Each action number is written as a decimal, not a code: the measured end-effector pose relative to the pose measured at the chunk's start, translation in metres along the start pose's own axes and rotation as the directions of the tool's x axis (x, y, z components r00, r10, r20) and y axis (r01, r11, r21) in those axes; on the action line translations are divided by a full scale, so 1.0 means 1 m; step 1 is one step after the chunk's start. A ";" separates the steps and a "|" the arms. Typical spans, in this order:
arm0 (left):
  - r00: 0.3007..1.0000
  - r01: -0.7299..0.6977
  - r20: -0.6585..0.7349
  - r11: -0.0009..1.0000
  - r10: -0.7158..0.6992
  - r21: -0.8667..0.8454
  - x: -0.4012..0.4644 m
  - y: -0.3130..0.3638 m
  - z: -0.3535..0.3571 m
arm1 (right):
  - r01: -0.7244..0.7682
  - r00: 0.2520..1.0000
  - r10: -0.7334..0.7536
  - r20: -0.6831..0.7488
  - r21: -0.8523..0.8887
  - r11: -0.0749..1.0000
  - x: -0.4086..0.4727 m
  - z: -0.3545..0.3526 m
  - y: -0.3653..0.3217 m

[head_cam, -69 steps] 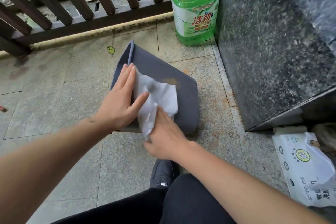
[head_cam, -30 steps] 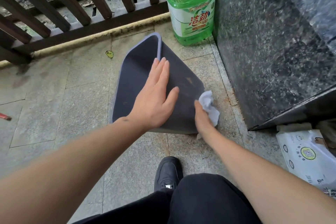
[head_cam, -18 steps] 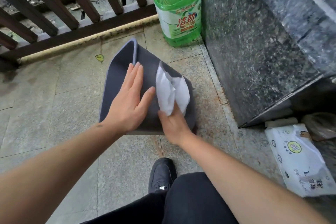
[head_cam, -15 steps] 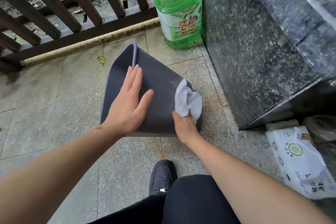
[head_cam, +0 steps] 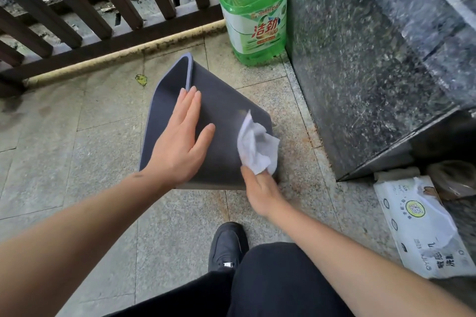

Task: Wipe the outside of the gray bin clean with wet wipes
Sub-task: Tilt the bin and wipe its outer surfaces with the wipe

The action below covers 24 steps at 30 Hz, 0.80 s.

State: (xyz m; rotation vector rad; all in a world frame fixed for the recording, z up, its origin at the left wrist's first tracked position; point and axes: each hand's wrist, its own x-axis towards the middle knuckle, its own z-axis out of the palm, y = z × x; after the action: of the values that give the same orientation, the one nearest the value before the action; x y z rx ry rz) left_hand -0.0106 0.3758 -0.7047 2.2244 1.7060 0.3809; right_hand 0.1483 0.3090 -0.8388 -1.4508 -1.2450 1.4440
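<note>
Bracing the bin (head_cam: 221, 121) on its side: it lies on the tile floor (head_cam: 77, 152), mouth toward the railing (head_cam: 77, 20), base toward the person. Left hand (head_cam: 180, 141) rests flat on the upper wall, fingers spread and straight, gripping nothing. Right hand (head_cam: 260, 188) sits at the bin's near right corner, fingers pinched on a bunched wet wipe (head_cam: 257, 148) that touches the wall.

Handling, judged: the bin looks like thin moulded plastic, so light and fairly stiff, with some give in the broad walls. On its side it would slide or roll under a wiping stroke, so a flat palm pressing down suits it; the rim at the mouth is the firmer place to hold when turning it. The wipe is soft and limp and folds easily; a crumpled wad covers little area.

Surfaces: matt dark gray wall, rounded corners, paler rim. One small yellowish smear shows just above the wipe. Floor is speckled gray stone, rust-tinged near the dark stone block (head_cam: 373, 72). Green bottle (head_cam: 255, 15) stands beyond the bin; wipe pack (head_cam: 422, 229) lies well apart, to the right.
</note>
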 end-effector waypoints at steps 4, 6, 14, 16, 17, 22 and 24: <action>0.999 -0.034 0.020 0.999 0.034 -0.024 0.002 0.004 0.000 | 0.385 0.914 -0.369 0.172 -0.074 0.920 0.007 0.025 -0.050; 0.998 -0.050 0.028 0.999 0.050 0.001 0.002 0.002 -0.002 | 0.434 0.889 -0.408 0.206 -0.097 0.896 0.028 0.032 -0.064; 1.000 -0.013 0.015 1.000 0.013 -0.002 0.000 0.002 -0.003 | -0.399 0.903 0.383 -0.195 -0.049 0.916 0.065 -0.013 0.008; 0.999 -0.032 0.016 0.999 0.033 -0.034 0.004 0.012 0.003 | -0.476 0.868 0.464 -0.175 -0.034 0.879 0.052 -0.018 0.014; 0.999 -0.041 0.021 0.998 0.042 -0.041 0.005 0.017 0.005 | -0.476 0.870 0.467 -0.159 -0.018 0.879 0.040 -0.018 0.013; 0.997 -0.072 0.038 0.996 0.074 -0.048 0.007 0.019 0.007 | -0.170 0.985 0.170 0.004 0.018 0.985 -0.002 -0.005 -0.016; 0.996 -0.072 0.055 0.994 0.076 -0.082 0.008 0.022 0.008 | 0.137 0.990 -0.135 0.043 -0.037 0.990 -0.002 0.009 -0.038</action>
State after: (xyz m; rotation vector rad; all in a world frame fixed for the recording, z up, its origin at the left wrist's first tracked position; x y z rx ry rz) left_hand 0.0142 0.3776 -0.7028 2.2235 1.5551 0.3916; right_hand 0.1345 0.3161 -0.8029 -1.3411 -1.3779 1.3696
